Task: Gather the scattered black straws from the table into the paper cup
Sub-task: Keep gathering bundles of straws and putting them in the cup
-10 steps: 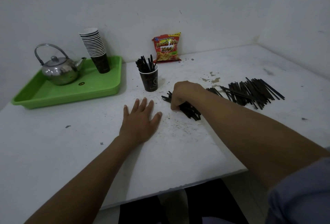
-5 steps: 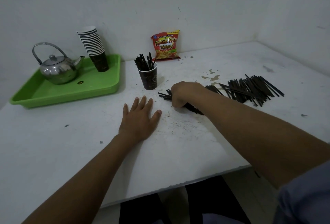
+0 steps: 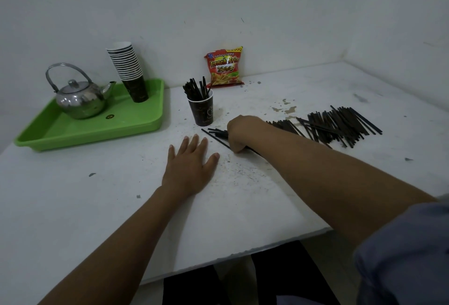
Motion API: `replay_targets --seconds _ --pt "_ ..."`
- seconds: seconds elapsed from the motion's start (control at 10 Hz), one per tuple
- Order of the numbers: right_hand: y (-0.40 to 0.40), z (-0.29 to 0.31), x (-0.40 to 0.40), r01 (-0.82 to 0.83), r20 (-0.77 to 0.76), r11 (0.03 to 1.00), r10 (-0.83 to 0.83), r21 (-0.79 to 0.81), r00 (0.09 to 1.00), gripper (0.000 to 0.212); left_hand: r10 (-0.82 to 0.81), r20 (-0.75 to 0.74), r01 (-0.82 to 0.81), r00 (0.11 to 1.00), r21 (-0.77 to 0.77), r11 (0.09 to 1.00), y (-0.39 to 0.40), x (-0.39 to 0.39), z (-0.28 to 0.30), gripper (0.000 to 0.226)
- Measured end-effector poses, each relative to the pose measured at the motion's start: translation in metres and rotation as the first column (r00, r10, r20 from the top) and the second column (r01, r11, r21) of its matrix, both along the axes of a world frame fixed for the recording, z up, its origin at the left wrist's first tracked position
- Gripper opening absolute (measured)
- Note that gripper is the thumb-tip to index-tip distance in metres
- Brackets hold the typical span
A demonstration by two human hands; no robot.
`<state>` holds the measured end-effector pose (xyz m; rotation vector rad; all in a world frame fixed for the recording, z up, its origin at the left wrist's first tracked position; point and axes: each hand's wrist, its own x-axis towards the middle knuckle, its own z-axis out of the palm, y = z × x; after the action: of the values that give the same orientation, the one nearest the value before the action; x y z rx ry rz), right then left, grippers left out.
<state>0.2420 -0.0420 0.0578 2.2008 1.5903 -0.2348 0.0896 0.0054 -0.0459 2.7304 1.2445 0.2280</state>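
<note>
Pinching a small bundle of straws (image 3: pixel 216 134) against the surface (image 3: pixel 97 207), the right hand (image 3: pixel 243 134) sits at 4 o'clock from the cup (image 3: pixel 201 110); the left hand (image 3: pixel 189 166) lies spread flat. Light, stiff, slippery: probably best gripped mid-length. More straws lie at 3 o'clock.

Break room: kettle (image 3: pixel 81 100), stacked cups (image 3: pixel 128 71), snack bag (image 3: pixel 224 66).

Kettle (image 3: pixel 80 100) polished metal; tray (image 3: pixel 102 127) glossy green plastic; table (image 3: pixel 73 207) matt white, scuffed.
</note>
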Motion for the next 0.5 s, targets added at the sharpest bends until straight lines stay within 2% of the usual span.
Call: replay_targets --seconds 0.1,0.3,0.5 --pt "0.0 -0.002 0.0 0.018 -0.016 0.999 -0.019 -0.045 1.0 0.039 -0.003 0.005 0.003 1.0 -0.001 1.0 0.0 -0.001 -0.001 0.073" --pt "-0.004 -0.007 0.007 0.029 -0.028 0.999 -0.028 0.034 0.999 0.035 -0.005 0.009 0.005 1.0 -0.003 1.0 0.0 -0.001 -0.001 0.073" --pt "-0.007 0.006 0.017 0.036 -0.065 0.995 -0.03 0.088 0.997 0.04 -0.006 0.022 0.006 1.0 0.019 1.0 0.001 -0.001 -0.001 0.073"
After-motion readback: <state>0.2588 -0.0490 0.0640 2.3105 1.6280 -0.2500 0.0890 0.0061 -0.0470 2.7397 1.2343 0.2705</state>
